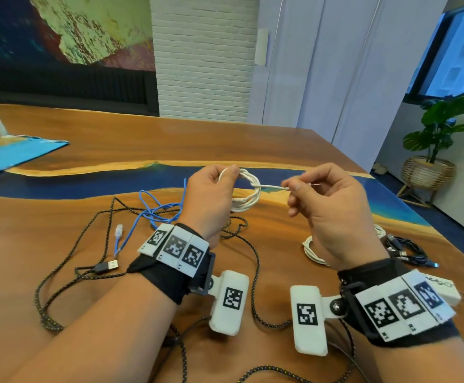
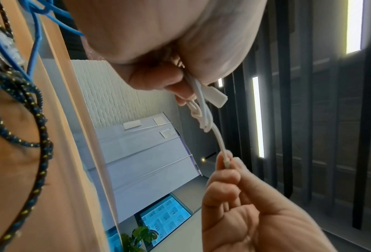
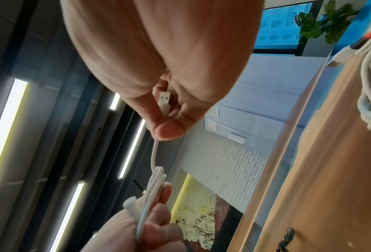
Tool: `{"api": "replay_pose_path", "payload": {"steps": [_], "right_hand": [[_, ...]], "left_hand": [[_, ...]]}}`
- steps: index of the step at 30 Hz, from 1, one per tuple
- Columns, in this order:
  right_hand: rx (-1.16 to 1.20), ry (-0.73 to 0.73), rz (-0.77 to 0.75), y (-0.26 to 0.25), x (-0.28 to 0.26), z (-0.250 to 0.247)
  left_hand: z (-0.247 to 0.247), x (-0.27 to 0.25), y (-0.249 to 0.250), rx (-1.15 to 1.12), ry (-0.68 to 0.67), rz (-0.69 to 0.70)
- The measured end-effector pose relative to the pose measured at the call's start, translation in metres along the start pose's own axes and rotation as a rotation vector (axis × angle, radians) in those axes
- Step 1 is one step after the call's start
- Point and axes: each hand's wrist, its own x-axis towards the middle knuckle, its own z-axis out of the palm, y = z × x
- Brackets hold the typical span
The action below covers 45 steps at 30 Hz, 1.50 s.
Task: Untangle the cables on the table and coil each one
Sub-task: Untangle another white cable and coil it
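Note:
A white cable [image 1: 248, 192] is wound into a small coil held above the table. My left hand [image 1: 214, 189] grips the coil's left side; the coil [image 2: 198, 102] shows under its fingers, one white plug sticking out. My right hand [image 1: 312, 189] pinches the cable's free end [image 1: 273, 186], pulled out to the right through the loops. In the right wrist view the USB plug [image 3: 165, 100] lies between thumb and fingers of the right hand [image 3: 167, 109]. A blue network cable [image 1: 153, 212] and a black braided cable [image 1: 109, 239] lie loose and overlapping on the table under my left arm.
Another white coiled cable [image 1: 312, 248] and a dark coiled bundle [image 1: 406, 251] lie on the table to the right, next to a white charger [image 1: 446, 288]. A blue sheet [image 1: 12, 156] lies at the far left. The wooden table's [image 1: 170, 139] right edge runs close by.

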Motion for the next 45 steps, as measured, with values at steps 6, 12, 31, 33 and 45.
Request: {"api": "replay_pose_path", "payload": {"steps": [6,12,31,33,45], "right_hand": [[-0.335,-0.179,0.113,-0.012,-0.002,-0.014],[-0.569,-0.368,0.142,-0.015,-0.005,-0.014],[-0.397,-0.123,0.033,0.003,-0.009,0.01],[-0.213,-0.055,0.059,0.003,-0.011,0.013],[0.282,-0.17,0.299,0.002,-0.008,0.013]], "left_hand": [[0.002,-0.003,0.002,0.044,-0.009,0.047],[0.004,-0.006,0.002,0.045,-0.043,0.035],[0.012,-0.016,0.01,-0.188,-0.143,-0.06],[0.013,-0.018,0.01,-0.172,-0.169,-0.06],[0.008,-0.017,0.014,-0.206,-0.206,-0.069]]}}
